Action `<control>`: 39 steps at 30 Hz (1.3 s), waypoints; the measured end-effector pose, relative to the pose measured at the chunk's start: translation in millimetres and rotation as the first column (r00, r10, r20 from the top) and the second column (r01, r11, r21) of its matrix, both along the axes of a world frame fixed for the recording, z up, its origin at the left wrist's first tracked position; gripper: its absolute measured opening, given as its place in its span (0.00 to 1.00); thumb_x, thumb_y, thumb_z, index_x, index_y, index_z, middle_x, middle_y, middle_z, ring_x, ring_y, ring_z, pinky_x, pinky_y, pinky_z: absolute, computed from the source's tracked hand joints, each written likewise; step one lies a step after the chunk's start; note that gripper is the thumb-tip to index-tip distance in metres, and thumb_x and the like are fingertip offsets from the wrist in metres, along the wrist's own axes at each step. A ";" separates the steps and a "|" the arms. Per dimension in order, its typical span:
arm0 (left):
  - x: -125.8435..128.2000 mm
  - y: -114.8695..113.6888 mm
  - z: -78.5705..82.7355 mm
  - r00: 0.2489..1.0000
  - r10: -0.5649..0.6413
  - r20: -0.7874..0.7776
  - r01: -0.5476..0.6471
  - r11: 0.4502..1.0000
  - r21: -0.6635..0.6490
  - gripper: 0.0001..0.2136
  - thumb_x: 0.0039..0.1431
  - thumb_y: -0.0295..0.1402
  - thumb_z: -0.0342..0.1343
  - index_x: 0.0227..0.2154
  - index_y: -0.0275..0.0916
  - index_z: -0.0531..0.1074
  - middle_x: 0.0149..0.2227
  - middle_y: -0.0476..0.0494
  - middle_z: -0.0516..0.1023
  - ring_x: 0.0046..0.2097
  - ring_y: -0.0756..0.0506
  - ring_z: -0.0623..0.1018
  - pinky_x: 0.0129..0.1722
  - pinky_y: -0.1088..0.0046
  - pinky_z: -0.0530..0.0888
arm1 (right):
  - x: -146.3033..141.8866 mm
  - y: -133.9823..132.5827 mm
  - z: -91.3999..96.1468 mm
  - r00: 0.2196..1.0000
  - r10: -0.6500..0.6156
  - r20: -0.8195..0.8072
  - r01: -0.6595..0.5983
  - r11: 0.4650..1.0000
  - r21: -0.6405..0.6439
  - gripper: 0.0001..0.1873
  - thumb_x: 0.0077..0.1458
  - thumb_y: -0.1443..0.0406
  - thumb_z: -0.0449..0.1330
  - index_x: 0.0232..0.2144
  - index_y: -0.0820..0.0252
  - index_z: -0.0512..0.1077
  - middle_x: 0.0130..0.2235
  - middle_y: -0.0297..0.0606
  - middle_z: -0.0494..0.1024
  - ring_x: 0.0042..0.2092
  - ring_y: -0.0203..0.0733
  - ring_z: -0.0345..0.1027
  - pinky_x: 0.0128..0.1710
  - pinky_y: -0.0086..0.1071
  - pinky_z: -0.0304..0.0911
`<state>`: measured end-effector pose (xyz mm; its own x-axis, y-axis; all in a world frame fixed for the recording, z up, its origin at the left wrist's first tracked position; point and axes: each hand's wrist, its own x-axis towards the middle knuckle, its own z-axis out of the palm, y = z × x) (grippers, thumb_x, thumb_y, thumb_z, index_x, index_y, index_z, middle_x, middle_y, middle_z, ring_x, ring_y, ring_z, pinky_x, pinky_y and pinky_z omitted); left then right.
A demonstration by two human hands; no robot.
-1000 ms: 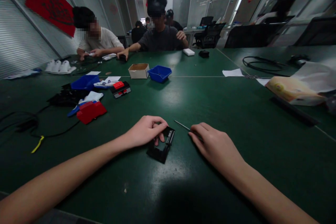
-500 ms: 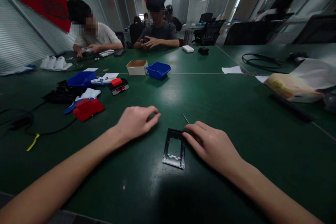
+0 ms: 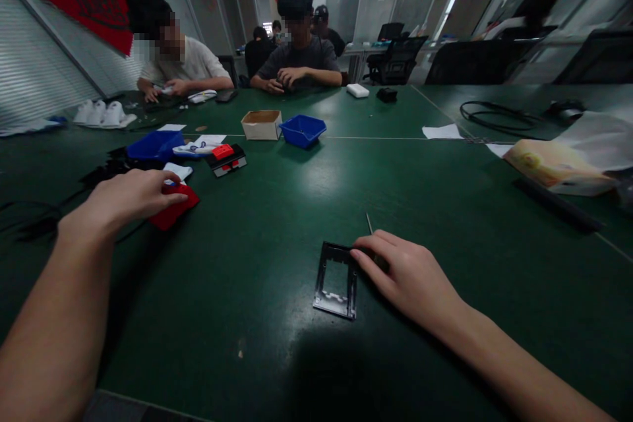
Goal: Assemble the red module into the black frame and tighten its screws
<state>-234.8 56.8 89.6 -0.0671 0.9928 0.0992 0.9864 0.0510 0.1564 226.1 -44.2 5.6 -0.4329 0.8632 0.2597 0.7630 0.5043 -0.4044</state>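
Right hand (image 3: pixel 408 277) rests on the green table (image 3: pixel 277 316), fingers curled around a thin metal tool (image 3: pixel 368 223) whose tip sticks out past the fingertips, pointing away from the person. The index fingertip touches the upper right corner of a black rectangular frame (image 3: pixel 337 280), which lies flat on the table just left of the hand, open in the middle so the table shows through.

Left hand (image 3: pixel 123 201) is well apart from the frame, out to the left, palm down with fingers bent loosely. Its fingertips are at the near edge of a red plastic part (image 3: pixel 175 210); cannot tell whether they grip it or only touch it.

Around the red part: a white piece (image 3: pixel 177 171) just behind it, a blue bin (image 3: pixel 154 145) farther back, black cables (image 3: pixel 30 221) to the left, and a black-and-red part (image 3: pixel 226 160) to the right. Farther up the table stand a small cardboard box (image 3: pixel 261 124) and a 2nd blue bin (image 3: pixel 302 130), side by side. White paper (image 3: pixel 441 132) and a yellowish bag (image 3: pixel 554 167) lie to the right.

2 other people sit at the far edge, their hands (image 3: pixel 284 79) busy with small objects of their own.
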 end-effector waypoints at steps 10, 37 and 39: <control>131.1 -43.6 4.0 0.953 -0.262 -0.152 0.237 0.957 -0.166 0.25 0.59 0.57 0.50 0.49 0.48 0.77 0.40 0.38 0.82 0.40 0.32 0.80 0.38 0.56 0.74 | 0.8 2.3 0.2 1.000 0.003 -0.025 -0.004 0.999 -0.037 0.14 0.69 0.61 0.51 0.42 0.59 0.75 0.39 0.39 0.78 0.37 0.43 0.75 0.38 0.38 0.70; 205.3 -74.0 -57.6 0.510 -0.648 0.566 0.711 0.687 0.146 0.19 0.57 0.44 0.63 0.50 0.44 0.74 0.54 0.41 0.76 0.52 0.39 0.78 0.51 0.63 0.77 | -1.1 1.8 7.5 0.998 -0.066 0.012 0.066 0.996 -0.058 0.11 0.67 0.61 0.56 0.42 0.59 0.77 0.39 0.37 0.78 0.39 0.40 0.73 0.40 0.33 0.65; 205.7 -75.1 -59.5 0.518 -0.652 0.553 0.696 0.698 0.171 0.19 0.58 0.44 0.62 0.49 0.44 0.74 0.54 0.42 0.76 0.53 0.39 0.77 0.52 0.63 0.76 | -2.1 2.1 7.3 0.997 -0.073 0.022 0.074 0.996 -0.059 0.11 0.67 0.61 0.56 0.42 0.59 0.77 0.39 0.37 0.78 0.39 0.40 0.73 0.40 0.33 0.65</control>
